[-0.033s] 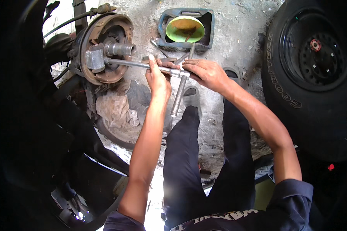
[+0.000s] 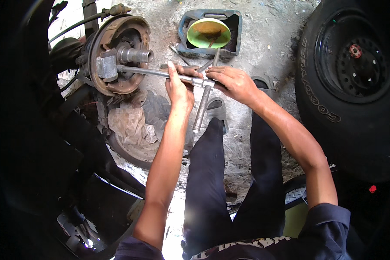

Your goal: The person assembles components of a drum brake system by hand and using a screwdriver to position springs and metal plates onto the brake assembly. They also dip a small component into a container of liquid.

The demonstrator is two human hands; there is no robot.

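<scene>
A long metal socket wrench (image 2: 158, 74) with a T-bar handle (image 2: 201, 109) lies across my two hands. My left hand (image 2: 180, 89) is closed round its shaft, thumb stretched along the top. Near the joint of shaft and crossbar, my right hand (image 2: 235, 81) grips the tool with bent fingers; its thumb is hidden. At the far left end of the shaft, a thick grey socket (image 2: 107, 68) shows in front of the rusty brake assembly (image 2: 139, 32), below the bare spindle (image 2: 136, 55). Whether the socket touches the assembly I cannot tell.
Beyond my hands, a cut-open blue container (image 2: 184, 32) holds a yellow-green bowl (image 2: 209, 34). A wheel with a black tyre (image 2: 310, 82) stands at the right. Dirty rags (image 2: 128, 123) lie below the brake assembly. My sandalled feet are on the rough concrete floor (image 2: 268, 32).
</scene>
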